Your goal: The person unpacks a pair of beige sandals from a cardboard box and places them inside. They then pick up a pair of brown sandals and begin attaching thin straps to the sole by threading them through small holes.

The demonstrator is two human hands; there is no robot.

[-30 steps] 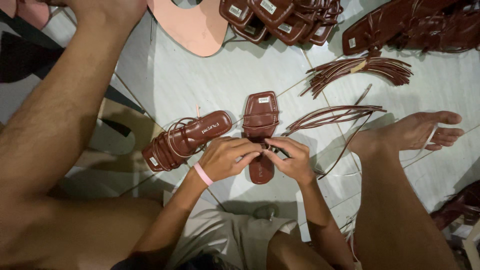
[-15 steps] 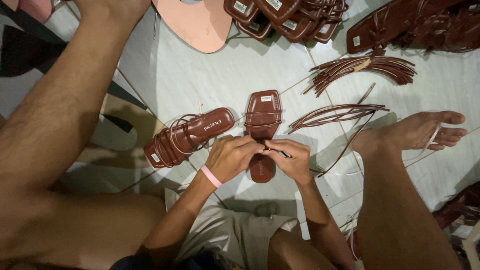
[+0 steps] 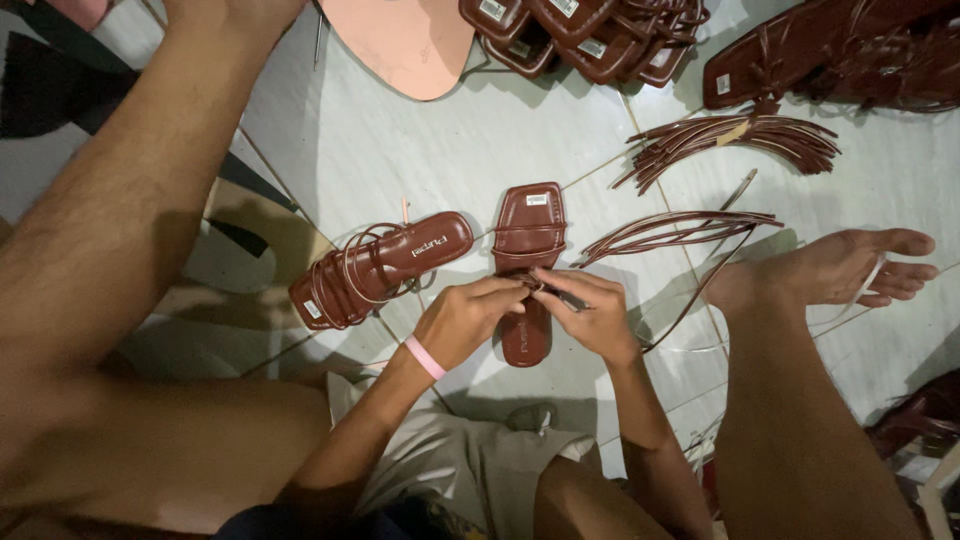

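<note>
A brown flat sandal (image 3: 528,232) lies toe-away on the white tiled floor between my legs. My left hand (image 3: 466,318), with a pink band at the wrist, and my right hand (image 3: 594,313) meet over its middle. Both pinch a thin brown strap at the sandal's midsection, fingertips touching. The sandal's heel end shows below my hands. A finished strappy brown sandal (image 3: 375,268) lies just left of my left hand.
Loose brown straps (image 3: 672,232) lie right of the sandal, a bigger bundle (image 3: 735,140) beyond. Stacked brown sandals (image 3: 585,32) and a pink sole (image 3: 405,45) sit at the top. My bare right foot (image 3: 835,268) rests to the right, my left leg on the left.
My hands stay on the strap over the sandal; the fingers have shifted slightly and the view has moved a little. Nothing else has moved.
</note>
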